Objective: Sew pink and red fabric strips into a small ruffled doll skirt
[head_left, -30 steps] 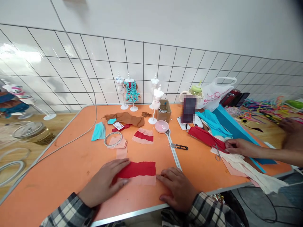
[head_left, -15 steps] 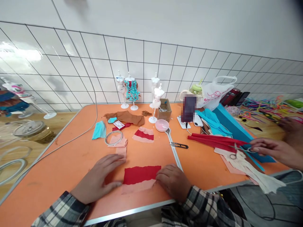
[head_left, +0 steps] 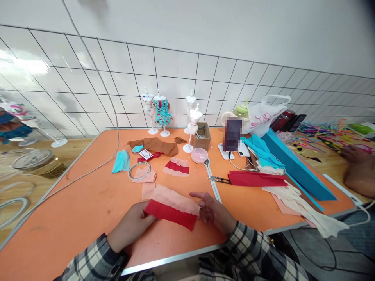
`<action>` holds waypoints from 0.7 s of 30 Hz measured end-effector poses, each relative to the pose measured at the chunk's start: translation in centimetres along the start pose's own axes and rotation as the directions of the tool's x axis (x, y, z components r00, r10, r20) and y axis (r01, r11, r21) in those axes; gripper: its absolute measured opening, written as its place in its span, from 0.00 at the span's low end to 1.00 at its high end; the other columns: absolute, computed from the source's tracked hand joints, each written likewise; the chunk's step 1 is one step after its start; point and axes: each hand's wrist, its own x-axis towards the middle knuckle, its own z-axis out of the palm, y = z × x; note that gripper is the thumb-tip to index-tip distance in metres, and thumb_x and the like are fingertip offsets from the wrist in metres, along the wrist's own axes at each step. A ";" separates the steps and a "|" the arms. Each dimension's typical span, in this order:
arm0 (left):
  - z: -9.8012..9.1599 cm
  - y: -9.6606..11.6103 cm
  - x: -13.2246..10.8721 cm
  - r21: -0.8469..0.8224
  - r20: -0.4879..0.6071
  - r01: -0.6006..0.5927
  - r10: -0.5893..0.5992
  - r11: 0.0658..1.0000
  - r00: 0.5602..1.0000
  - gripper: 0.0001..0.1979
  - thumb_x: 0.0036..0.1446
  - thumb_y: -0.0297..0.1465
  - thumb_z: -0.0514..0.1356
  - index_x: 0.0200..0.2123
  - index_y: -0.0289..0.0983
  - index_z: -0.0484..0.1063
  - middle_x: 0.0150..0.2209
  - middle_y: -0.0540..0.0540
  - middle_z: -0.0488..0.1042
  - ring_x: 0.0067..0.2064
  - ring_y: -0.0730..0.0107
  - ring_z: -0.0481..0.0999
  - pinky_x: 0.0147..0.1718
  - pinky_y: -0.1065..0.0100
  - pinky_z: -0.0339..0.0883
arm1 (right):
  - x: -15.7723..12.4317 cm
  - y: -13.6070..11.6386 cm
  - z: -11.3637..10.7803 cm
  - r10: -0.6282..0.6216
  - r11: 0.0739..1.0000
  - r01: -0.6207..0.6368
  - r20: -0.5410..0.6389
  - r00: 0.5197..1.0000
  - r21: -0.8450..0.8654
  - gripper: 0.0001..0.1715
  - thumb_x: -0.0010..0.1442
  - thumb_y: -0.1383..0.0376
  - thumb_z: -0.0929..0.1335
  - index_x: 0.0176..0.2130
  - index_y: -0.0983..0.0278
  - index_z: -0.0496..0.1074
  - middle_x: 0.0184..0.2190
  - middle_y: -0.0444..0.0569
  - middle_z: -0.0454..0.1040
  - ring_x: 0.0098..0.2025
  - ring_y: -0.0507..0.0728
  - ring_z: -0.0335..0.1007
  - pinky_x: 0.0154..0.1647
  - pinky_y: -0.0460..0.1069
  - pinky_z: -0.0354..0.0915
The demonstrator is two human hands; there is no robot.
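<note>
A two-tone fabric piece (head_left: 174,208), pale pink along its far side and red along its near side, is tilted in front of me. My left hand (head_left: 133,222) is closed on its left end, the thumb on top and the other fingers hidden beneath. At its right end is my right hand (head_left: 215,214), index finger stretched out and the other fingers loosely bent; any contact with the edge is hard to make out. Beyond lies a similar pink-and-red piece (head_left: 176,167). Pale pink cloth (head_left: 149,190) and a metal ring (head_left: 139,171) lie to the left.
Thread snips (head_left: 219,180) touch a folded red cloth (head_left: 258,178) on the orange table (head_left: 88,207). A pink bowl (head_left: 199,155), a small mannequin (head_left: 193,125) and a cardboard box (head_left: 203,136) stand farther back. Another person's hand (head_left: 356,156) is at far right.
The fabric piece has been lifted and turned, so pink now faces away from me. My left hand has closed on it. The other person's hand with scissors has left the red cloth.
</note>
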 end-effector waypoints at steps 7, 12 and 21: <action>-0.8 -1.5 -0.1 0.559 -0.294 0.066 0.123 0.826 0.948 0.19 0.65 0.36 0.52 0.43 0.35 0.82 0.40 0.36 0.84 0.41 0.46 0.81 0.43 0.51 0.74 | 0.6 0.4 -0.6 -0.042 0.854 0.011 -0.048 0.998 -0.521 0.34 0.54 0.68 0.72 0.60 0.64 0.71 0.23 0.36 0.60 0.27 0.51 0.60 0.31 0.47 0.59; 0.2 -1.5 -0.5 0.781 -0.004 -0.343 0.553 0.523 0.833 0.20 0.72 0.37 0.52 0.58 0.37 0.76 0.51 0.40 0.83 0.51 0.55 0.81 0.53 0.57 0.72 | 1.6 -1.0 -1.6 -0.078 0.706 0.025 -0.043 0.996 -0.708 0.40 0.55 0.70 0.72 0.65 0.63 0.68 0.28 0.39 0.70 0.31 0.53 0.68 0.38 0.48 0.65; 3.4 -2.8 0.0 0.800 0.199 -0.381 0.393 0.464 0.898 0.36 0.70 0.53 0.51 0.72 0.38 0.61 0.71 0.38 0.64 0.70 0.48 0.66 0.70 0.43 0.49 | 0.9 -1.1 -1.8 -0.439 0.087 0.291 0.225 0.870 -0.953 0.30 0.72 0.57 0.64 0.68 0.64 0.68 0.68 0.60 0.68 0.69 0.67 0.62 0.70 0.65 0.56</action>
